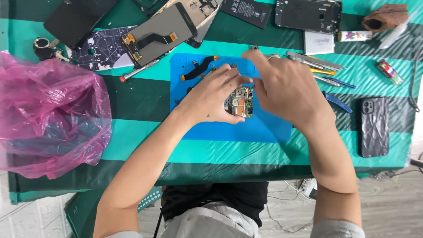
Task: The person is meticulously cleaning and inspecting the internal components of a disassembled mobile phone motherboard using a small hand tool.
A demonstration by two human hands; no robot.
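Single head-worn view, looking steeply down, close over the blue mat (pixel 264 130), table (pixel 145 150) filling frame
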